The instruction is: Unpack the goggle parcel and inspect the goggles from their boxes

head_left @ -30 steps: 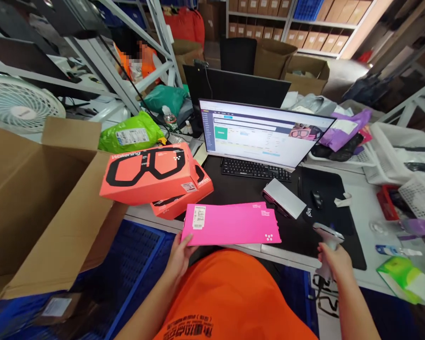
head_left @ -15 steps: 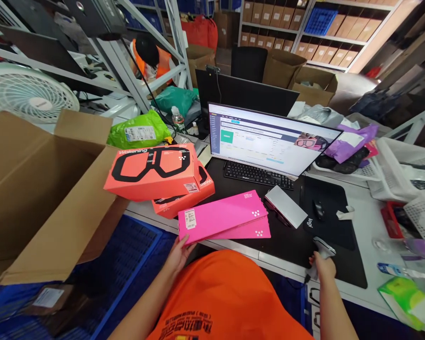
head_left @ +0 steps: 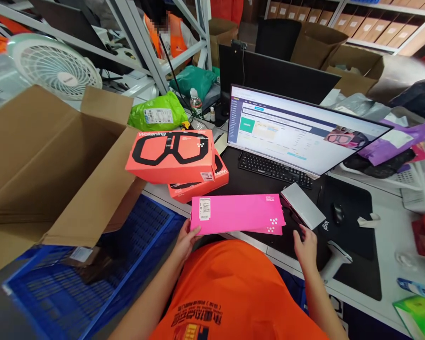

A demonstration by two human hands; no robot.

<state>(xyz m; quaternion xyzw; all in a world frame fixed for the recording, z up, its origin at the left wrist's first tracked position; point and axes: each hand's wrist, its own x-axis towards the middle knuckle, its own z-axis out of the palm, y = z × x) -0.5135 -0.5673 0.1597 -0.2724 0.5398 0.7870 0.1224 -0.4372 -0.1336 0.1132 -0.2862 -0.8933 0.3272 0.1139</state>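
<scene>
Two overlapping pink boxes [head_left: 237, 215] are held at their near left corner by the left hand [head_left: 187, 240], with the thumb laid on top and the fingers curled beneath. They are kept flat at the near edge of the desk [head_left: 389, 226], over a black mat [head_left: 233, 174], and the upper one is set slightly askew on the lower. A white label [head_left: 205, 208] is seen at the upper one's left end.

Nothing is gripped by the right hand [head_left: 306, 245]; it is held open, thumb and fingers apart, just right of the pink boxes. A scanner [head_left: 338, 259] is laid on the mat to the right of this hand. Beyond the fingers, a white box [head_left: 302, 205] is placed at a slant, and farther right a mouse [head_left: 337, 213] is seen on a dark mouse pad [head_left: 356, 198].

On the far left of the pink boxes, two coral boxes [head_left: 172, 153] are stacked crosswise. Behind them a green parcel [head_left: 159, 113] is set down. At the far side, a lit monitor [head_left: 283, 132] is stood behind a keyboard [head_left: 269, 167]. The left side is filled by an open carton [head_left: 92, 189], with a blue crate [head_left: 163, 212] partly covered below.
</scene>
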